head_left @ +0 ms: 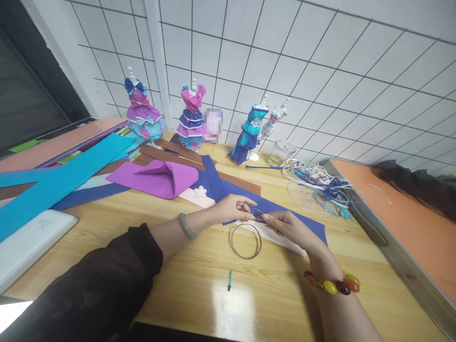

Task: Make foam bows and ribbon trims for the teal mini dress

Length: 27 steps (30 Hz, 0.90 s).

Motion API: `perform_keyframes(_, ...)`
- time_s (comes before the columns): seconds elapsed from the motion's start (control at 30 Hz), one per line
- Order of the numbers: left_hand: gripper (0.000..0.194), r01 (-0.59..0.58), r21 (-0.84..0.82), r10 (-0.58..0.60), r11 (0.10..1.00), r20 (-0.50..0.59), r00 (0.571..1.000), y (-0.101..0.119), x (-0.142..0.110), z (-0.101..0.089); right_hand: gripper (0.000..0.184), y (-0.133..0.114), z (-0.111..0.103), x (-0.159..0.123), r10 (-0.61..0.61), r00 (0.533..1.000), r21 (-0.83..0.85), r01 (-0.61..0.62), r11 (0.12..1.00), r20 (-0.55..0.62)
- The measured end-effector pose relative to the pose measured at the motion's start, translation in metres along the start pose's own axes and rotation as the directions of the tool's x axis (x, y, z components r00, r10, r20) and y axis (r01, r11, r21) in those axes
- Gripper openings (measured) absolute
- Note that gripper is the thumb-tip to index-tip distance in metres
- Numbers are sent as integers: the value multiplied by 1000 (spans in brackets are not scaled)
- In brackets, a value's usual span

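Noting from the front edge of the worktop (178,285) backward: small teal-and-blue scrap (230,280) lies nearest that edge. Beyond it, a thin ring (245,258). Just past the ring, above a blue sheet (302,219), a thin strand (256,211) between the hands; right hand (287,228) pinches it, thumb against finger; left hand (231,208) half-curled at its other end, cannot tell whether gripping. Farther back and left, a folded purple sheet (149,180); along the back edge, four small dress forms (190,118)
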State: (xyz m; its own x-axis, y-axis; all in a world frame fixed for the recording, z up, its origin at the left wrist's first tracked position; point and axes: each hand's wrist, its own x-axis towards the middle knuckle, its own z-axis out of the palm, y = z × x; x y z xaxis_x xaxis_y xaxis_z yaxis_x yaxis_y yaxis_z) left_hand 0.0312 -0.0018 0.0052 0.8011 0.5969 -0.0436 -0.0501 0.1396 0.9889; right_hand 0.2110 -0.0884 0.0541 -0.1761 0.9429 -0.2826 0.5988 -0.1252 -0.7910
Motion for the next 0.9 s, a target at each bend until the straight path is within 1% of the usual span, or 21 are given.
perform_keyframes(0.23, 61, -33, 12, 33, 999, 13, 999, -4, 2, -2, 47, 5, -7, -1, -43, 998, -17, 43, 999, -39)
perform_keyframes(0.4, 56, -77, 73, 76, 994, 11, 997, -6, 2, -2, 44, 4, -8, -1, -42, 997, -27, 40, 999, -69)
perform_keyframes(0.53, 52, -104, 172, 99, 980, 36, 994, 1, -2, 0, 45, -2, -5, -2, -53, 998, -48, 52, 998, -32)
perform_keyframes(0.63, 51, -107, 239, 90, 965, 79, 993, 7, -6, 1, 45, -4, -3, -2, -57, 998, -67, 57, 996, -11)
perform_keyframes(0.7, 52, -100, 272, 79, 957, 88, 993, 8, -7, 1, 44, -4, -2, -1, -58, 998, -77, 57, 995, -11)
perform_keyframes(0.9, 50, -100, 278, 72, 955, 110, 991, 5, -7, 1, 42, 0, -2, 0, -65, 998, -82, 63, 995, -16)
